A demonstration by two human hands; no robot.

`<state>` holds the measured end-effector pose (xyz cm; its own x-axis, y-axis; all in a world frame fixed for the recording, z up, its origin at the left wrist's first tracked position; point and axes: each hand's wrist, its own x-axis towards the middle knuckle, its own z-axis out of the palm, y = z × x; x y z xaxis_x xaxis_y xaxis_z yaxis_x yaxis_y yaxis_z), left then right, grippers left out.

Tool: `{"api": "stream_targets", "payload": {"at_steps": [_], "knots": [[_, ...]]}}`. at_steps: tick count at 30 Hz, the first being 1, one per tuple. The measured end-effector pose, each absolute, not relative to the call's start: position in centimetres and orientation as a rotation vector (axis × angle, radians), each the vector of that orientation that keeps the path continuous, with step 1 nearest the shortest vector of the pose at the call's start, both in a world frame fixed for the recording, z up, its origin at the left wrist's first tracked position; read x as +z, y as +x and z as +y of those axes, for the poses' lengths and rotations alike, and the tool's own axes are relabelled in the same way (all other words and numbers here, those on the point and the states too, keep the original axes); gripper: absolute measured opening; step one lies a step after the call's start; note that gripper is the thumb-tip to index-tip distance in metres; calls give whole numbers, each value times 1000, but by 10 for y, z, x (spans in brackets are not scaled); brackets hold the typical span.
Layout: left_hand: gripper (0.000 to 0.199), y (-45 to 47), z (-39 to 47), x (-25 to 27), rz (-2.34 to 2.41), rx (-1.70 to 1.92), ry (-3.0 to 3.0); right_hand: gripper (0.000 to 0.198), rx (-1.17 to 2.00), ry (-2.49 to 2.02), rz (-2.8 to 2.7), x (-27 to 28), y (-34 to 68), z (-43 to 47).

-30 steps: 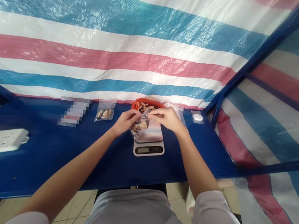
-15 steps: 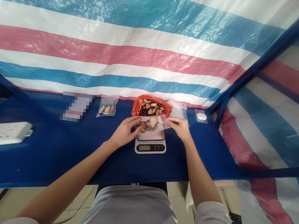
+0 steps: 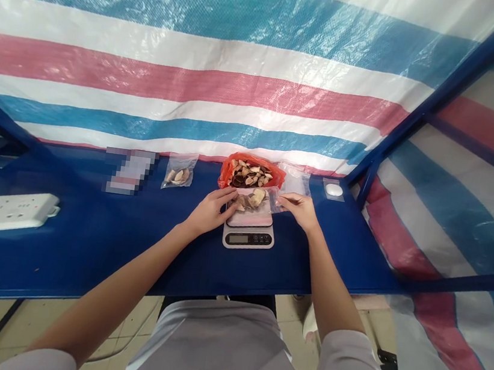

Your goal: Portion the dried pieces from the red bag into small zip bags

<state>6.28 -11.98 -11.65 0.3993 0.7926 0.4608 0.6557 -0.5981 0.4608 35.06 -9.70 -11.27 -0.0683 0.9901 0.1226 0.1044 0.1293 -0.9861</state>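
Note:
A clear plastic bag (image 3: 251, 200) with several dried, pale and brown slices in it is held over the kitchen scale (image 3: 249, 238). My left hand (image 3: 213, 208) is closed on the bag's left end, thumb on the near side. My right hand (image 3: 299, 209) pinches the right end of the same bag between thumb and fingers. The scale's display faces me; its digits are not readable. Just behind the scale stands an open red plastic bag (image 3: 225, 173) full of similar dried slices.
A filled clear bag (image 3: 178, 176) lies to the left, beside a blurred item (image 3: 129, 174). Right of the red bag are empty-looking clear bags (image 3: 295, 180) and a small white object (image 3: 334, 190). A white power strip (image 3: 11, 211) sits at the table's left.
My right hand has shifted slightly right, and the clear bag looks stretched flatter between my hands. The whole view has tilted a little; both hands keep hold.

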Motion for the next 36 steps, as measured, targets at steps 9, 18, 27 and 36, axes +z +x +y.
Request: {"api": "stream_targets", "payload": {"at_steps": [9,18,27,36], "knots": [[47,33,-129,-123,1549,974,2461,27,349,-1517,-1759,-106,377,-114],[56,22,-138,-130,1854,430,2536,42,8,-1691,-2194,-142,370,-128],[59,24,-139,-129,1899,310,2531,44,42,-1728,-2179,-148,373,-128],[57,21,-136,-140,1833,544,2519,46,75,-1691,-2160,-150,374,-128]]}}
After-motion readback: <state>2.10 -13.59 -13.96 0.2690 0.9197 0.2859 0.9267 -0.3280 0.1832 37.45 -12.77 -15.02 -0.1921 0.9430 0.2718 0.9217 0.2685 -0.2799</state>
